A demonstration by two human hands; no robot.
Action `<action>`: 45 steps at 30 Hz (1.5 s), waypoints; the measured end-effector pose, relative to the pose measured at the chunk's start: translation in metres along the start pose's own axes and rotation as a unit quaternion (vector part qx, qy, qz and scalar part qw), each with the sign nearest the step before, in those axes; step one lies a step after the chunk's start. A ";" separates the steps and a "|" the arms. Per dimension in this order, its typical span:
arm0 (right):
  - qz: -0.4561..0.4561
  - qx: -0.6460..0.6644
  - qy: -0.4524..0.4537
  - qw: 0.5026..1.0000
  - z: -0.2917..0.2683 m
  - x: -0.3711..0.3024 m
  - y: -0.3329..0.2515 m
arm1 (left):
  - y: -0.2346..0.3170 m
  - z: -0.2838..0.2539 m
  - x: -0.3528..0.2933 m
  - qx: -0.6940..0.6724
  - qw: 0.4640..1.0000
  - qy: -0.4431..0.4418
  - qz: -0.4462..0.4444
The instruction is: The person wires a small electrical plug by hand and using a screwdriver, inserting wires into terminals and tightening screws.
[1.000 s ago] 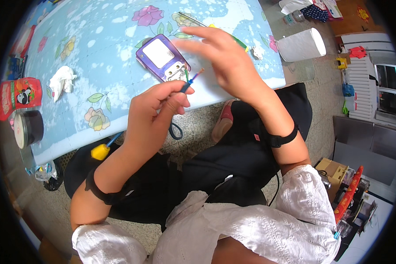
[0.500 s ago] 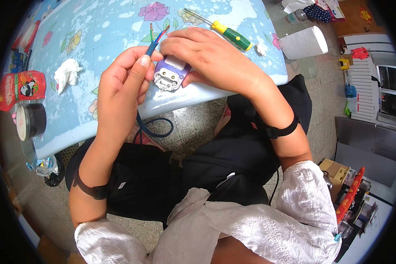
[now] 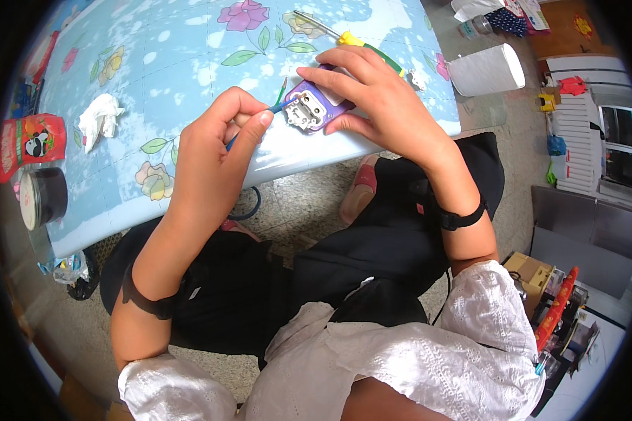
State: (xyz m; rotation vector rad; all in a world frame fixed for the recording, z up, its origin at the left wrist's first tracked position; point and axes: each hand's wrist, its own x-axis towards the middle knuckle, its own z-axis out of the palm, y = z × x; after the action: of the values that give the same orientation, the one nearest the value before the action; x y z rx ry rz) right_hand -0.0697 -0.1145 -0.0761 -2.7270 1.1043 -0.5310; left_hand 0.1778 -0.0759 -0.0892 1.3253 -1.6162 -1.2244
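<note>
My left hand pinches a dark blue cable near its split end, between thumb and fingers. A green wire with a bare copper tip sticks up there, while a blue one reaches the edge of the fitting; the red wire seen earlier cannot be made out. My right hand grips a small purple electrical fitting from above and the right, thumb on its near side. Its white inner face with metal terminals is turned toward the cable. Lower down, the cable loops below the table edge.
Beyond my right hand lies a yellow and green screwdriver, partly covered, with a small white piece nearby. Crumpled tissue, a red packet and a dark jar are at left. A white cylinder stands at right.
Both hands have shifted right with the cable and fitting. The cable's wire end, pointing upward before, now leans right against or beside the fitting, whose terminal face shows more fully.
</note>
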 end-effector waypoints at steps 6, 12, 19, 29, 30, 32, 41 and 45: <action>-0.009 -0.008 0.027 1.000 -0.002 -0.012 0.009 | -0.004 0.010 0.002 0.062 0.997 0.010 0.053; 0.170 0.013 0.207 0.963 -0.028 -0.039 0.049 | 0.002 0.010 -0.002 0.050 0.998 0.020 0.022; 0.149 -0.075 0.137 0.976 0.001 -0.042 0.054 | 0.005 0.012 0.000 0.066 0.998 -0.003 0.020; 0.190 0.157 0.322 0.914 -0.008 -0.037 0.041 | -0.006 0.013 -0.002 0.107 0.981 0.054 0.154; 0.183 0.256 0.358 0.879 -0.011 -0.036 0.040 | -0.005 0.013 -0.002 0.128 0.977 0.052 0.161; 0.150 0.261 0.384 0.873 -0.016 -0.036 0.040 | -0.005 0.014 -0.002 0.148 0.973 0.051 0.167; 0.136 0.474 0.392 0.777 -0.026 -0.027 0.022 | -0.009 0.012 -0.003 0.200 0.969 0.015 0.143; 0.104 0.454 0.374 0.802 -0.027 -0.028 0.020 | -0.005 0.014 -0.002 0.179 0.973 0.031 0.143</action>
State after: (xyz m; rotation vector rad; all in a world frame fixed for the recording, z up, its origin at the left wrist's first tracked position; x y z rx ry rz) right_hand -0.1120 -0.1096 -0.0639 -1.5254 0.8719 -1.6592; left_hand 0.1664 -0.0706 -0.0978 1.2674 -1.9663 -0.7355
